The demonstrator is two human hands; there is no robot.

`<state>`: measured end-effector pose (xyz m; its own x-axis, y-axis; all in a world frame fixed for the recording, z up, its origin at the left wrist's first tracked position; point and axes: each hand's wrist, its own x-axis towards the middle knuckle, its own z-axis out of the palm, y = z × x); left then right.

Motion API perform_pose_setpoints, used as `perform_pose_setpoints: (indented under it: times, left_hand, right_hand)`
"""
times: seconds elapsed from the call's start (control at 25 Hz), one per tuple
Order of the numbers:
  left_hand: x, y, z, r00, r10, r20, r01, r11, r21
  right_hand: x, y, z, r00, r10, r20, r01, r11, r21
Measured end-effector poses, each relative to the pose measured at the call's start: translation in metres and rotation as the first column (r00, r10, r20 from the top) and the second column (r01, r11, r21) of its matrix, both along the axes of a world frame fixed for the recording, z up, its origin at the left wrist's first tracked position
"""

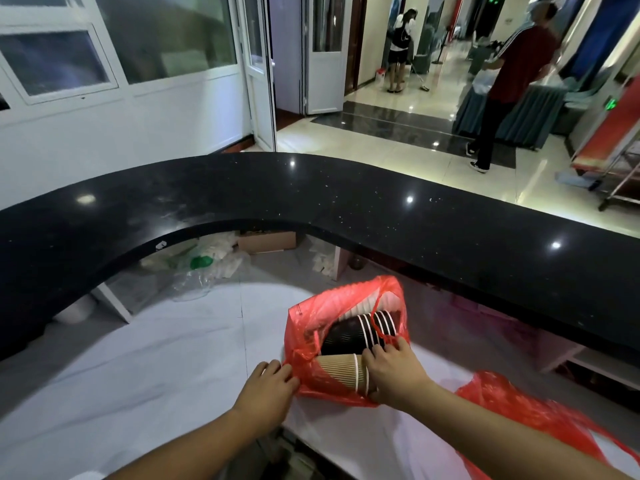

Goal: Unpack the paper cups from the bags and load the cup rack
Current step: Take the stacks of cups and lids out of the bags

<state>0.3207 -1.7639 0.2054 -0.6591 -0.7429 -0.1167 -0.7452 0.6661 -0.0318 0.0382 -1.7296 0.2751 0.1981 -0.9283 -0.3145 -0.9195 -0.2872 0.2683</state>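
white worktop [138,358] under black counter [346,199] | left hand [266,389] pinching red bag [311,323] | right hand [394,372] gripping cups [343,370]

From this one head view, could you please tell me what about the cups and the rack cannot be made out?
- Cup rack: not in the head view.
- Count of black cups: the red bag covers part of the stack.
- Brown cups: rims hidden under the right hand.
- Second red bag: blurred, cut by the frame edge; contents unknown.
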Motion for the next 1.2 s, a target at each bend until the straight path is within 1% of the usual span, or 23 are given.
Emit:
perform_pose_setpoints:
  times: [0.08,0.16,0.36,0.44,0.48,0.52,0.56,0.6,0.68,0.72,0.88,1.04,1.2]
  left_hand:
    - [-0.002,0.004,-0.005,1.000,0.001,0.005,-0.002,0.998,0.055]
    - [0.001,0.003,-0.007,1.000,-0.003,0.000,0.003,0.998,0.063]
    - [0.008,-0.004,0.005,0.998,0.024,0.062,-0.031,0.994,0.105]
    - [-0.001,-0.005,0.012,0.991,0.116,-0.064,-0.109,0.989,0.103]
    - [-0.005,-0.006,0.017,0.968,0.168,-0.188,-0.151,0.984,0.099]
    - [-0.009,-0.007,0.021,0.933,0.176,-0.315,-0.159,0.984,0.079]
    - [-0.013,-0.009,0.023,0.909,0.140,-0.394,-0.131,0.990,0.048]
    - [-0.017,-0.011,0.024,0.896,0.080,-0.437,-0.087,0.996,0.006]
    - [-0.021,-0.019,0.028,0.895,0.035,-0.445,-0.032,0.999,0.015]
    - [-0.023,-0.025,0.028,0.902,0.043,-0.430,-0.022,0.998,0.054]
    - [-0.026,-0.045,0.030,0.898,0.000,-0.440,0.016,0.999,0.033]
    - [-0.029,-0.056,0.029,0.908,-0.086,-0.409,0.047,0.994,-0.103]
    - [-0.024,-0.058,0.022,0.892,-0.197,-0.408,0.102,0.965,-0.243]
  right_hand:
    - [-0.001,-0.002,-0.001,0.999,0.032,0.024,-0.031,0.998,-0.048]
    - [-0.004,-0.002,0.001,0.998,0.047,0.039,-0.044,0.997,-0.068]
    - [-0.013,-0.007,0.013,0.984,0.000,0.179,0.009,0.999,-0.051]
    - [-0.017,-0.006,0.017,0.972,-0.026,0.234,0.037,0.998,-0.043]
    - [-0.019,-0.006,0.018,0.964,-0.043,0.261,0.055,0.998,-0.038]
    - [-0.022,-0.006,0.017,0.957,-0.059,0.285,0.072,0.997,-0.035]
    - [-0.025,-0.006,0.017,0.952,-0.063,0.300,0.080,0.996,-0.047]
    - [-0.027,-0.006,0.018,0.952,-0.052,0.301,0.077,0.995,-0.070]
    - [-0.027,-0.006,0.018,0.970,-0.002,0.245,0.035,0.990,-0.133]
    - [-0.027,-0.007,0.016,0.975,0.021,0.220,0.016,0.986,-0.166]
    - [-0.029,-0.006,0.017,0.974,0.063,0.217,-0.015,0.976,-0.217]
    - [-0.035,-0.001,0.012,0.967,0.089,0.238,-0.033,0.973,-0.229]
    - [-0.043,-0.002,0.009,0.954,0.061,0.294,0.008,0.973,-0.229]
